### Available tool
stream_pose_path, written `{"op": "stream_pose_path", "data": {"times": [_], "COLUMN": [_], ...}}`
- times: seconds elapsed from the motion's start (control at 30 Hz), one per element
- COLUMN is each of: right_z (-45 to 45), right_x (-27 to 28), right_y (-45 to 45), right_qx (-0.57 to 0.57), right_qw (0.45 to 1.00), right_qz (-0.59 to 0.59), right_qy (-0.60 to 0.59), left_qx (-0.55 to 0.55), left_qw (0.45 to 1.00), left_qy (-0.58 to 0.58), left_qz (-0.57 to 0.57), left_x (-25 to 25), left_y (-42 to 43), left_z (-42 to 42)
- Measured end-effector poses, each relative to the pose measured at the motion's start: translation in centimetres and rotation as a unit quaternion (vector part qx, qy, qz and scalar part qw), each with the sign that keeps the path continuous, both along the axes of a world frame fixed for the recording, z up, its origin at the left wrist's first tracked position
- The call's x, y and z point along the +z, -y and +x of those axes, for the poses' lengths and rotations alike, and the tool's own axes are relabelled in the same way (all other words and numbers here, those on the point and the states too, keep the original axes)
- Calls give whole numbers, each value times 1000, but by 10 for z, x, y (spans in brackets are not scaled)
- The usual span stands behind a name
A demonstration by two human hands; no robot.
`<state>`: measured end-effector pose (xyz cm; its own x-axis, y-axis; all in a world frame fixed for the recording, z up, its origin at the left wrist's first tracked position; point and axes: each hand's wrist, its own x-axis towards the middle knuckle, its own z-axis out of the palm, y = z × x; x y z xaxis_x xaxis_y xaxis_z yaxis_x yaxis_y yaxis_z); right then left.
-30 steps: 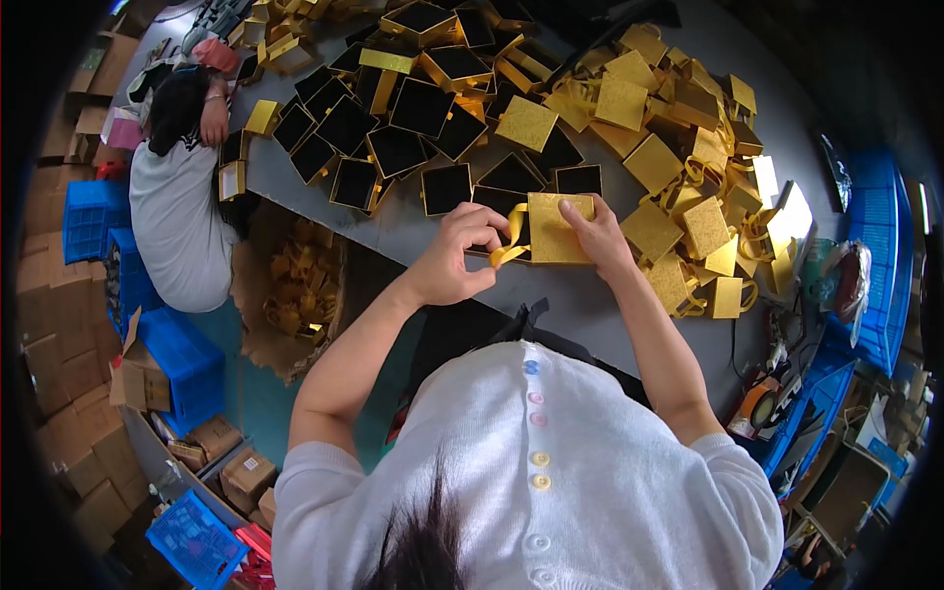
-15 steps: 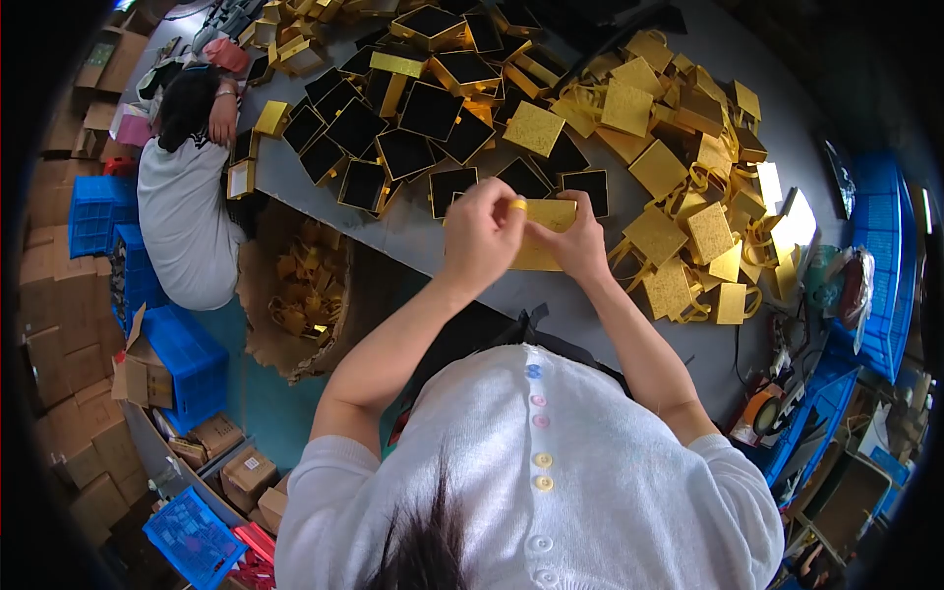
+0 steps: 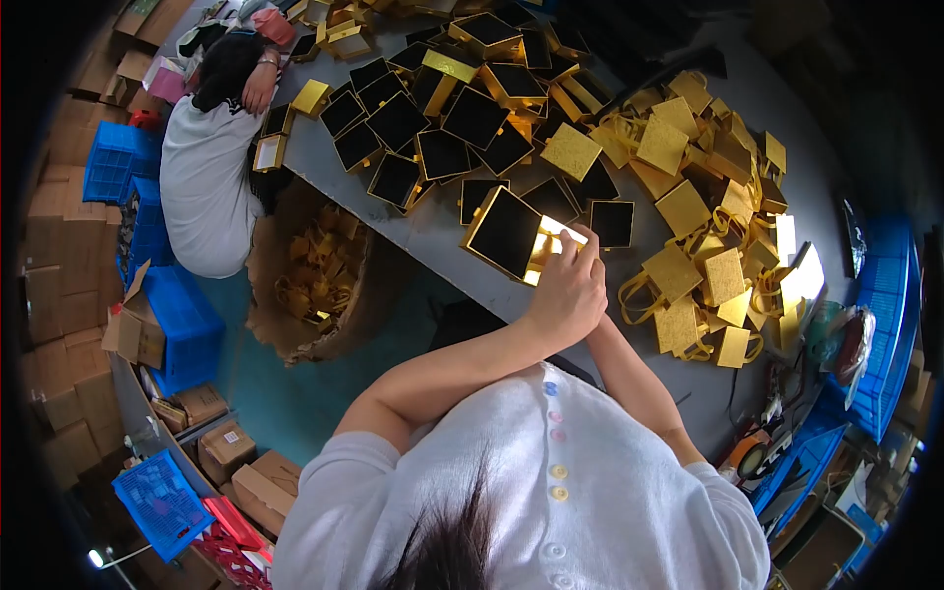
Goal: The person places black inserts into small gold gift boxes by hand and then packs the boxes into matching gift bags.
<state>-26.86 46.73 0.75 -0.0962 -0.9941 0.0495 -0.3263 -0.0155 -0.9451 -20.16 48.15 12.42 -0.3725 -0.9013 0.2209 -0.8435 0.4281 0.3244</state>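
Observation:
A gold drawer-style box with a black inside is tilted above the near table edge. At its right end a shiny gold part catches the light. My left hand reaches across to the right, its fingers closed on that end. Behind it, my right hand is almost wholly covered; only its wrist and forearm show clearly, so its fingers cannot be made out. Several open gold boxes with black insides lie just beyond. To the right is a heap of gold boxes with ribbon loops.
A torn cardboard carton full of gold ribbon pieces stands below the table's left edge. Another person leans on the table at the left. Blue crates and cardboard boxes line the left; a blue rack is at the right.
My left hand has moved right and down, crossing in front of my right hand. The box has turned, so its black inside now shows. The whole view has shifted slightly.

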Motion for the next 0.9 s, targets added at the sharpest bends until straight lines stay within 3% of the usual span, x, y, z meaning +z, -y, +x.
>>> {"op": "stream_pose_path", "data": {"times": [0.03, 0.07, 0.1, 0.17, 0.2, 0.23, 0.3, 0.33, 0.37, 0.4, 0.43, 0.5, 0.6, 0.73, 0.8, 0.9], "right_z": [2, -2, -7, -13, -31, -38, -35, -37, -34, -28, -24, -28, -32, -29, -29, -33], "right_x": [-3, 21, -6, 1, -41, -15, 27, 31, 38, 47, 52, 54, 69, 88, 92, 90], "right_y": [3, 8, 1, 10, 22, 30, 30, 31, 30, 30, 31, 36, 32, 23, 21, 26], "right_qx": [-2, 9, -11, -26, 12, -14, -48, -29, -29, -16, -1, -14, 6, 24, 14, 26], "right_qw": [983, 995, 987, 992, 999, 963, 968, 969, 969, 978, 985, 987, 989, 995, 995, 996], "right_qz": [-111, 92, -131, 36, 19, 193, 188, 177, 176, 166, 154, 140, 135, 95, 81, 69], "right_qy": [-149, 47, -88, 121, -27, 187, 162, 168, 169, 126, 82, 80, 66, -21, -50, -50], "left_qx": [-30, -28, -28, -125, -155, -137, -9, 60, 118, 162, 144, 81, 176, 197, 167, 198], "left_qw": [999, 998, 998, 971, 952, 957, 954, 937, 919, 858, 810, 868, 834, 857, 897, 892], "left_qy": [1, -48, -48, -201, -262, -248, -267, -322, -376, -455, -525, -465, -478, -421, -406, -401], "left_qz": [26, 15, 15, 29, 18, -57, -139, -120, -19, 174, 220, 157, 210, 223, 57, 73], "left_x": [2, 7, 9, 19, 28, 56, 64, 47, 29, 9, 2, -22, -30, -13, -21, -10], "left_y": [-2, -6, -12, -18, -14, -3, 25, 43, 59, 65, 63, 57, 40, 33, 32, 27], "left_z": [0, 0, 3, 12, 24, 43, 88, 109, 121, 128, 118, 116, 118, 109, 106, 102]}}
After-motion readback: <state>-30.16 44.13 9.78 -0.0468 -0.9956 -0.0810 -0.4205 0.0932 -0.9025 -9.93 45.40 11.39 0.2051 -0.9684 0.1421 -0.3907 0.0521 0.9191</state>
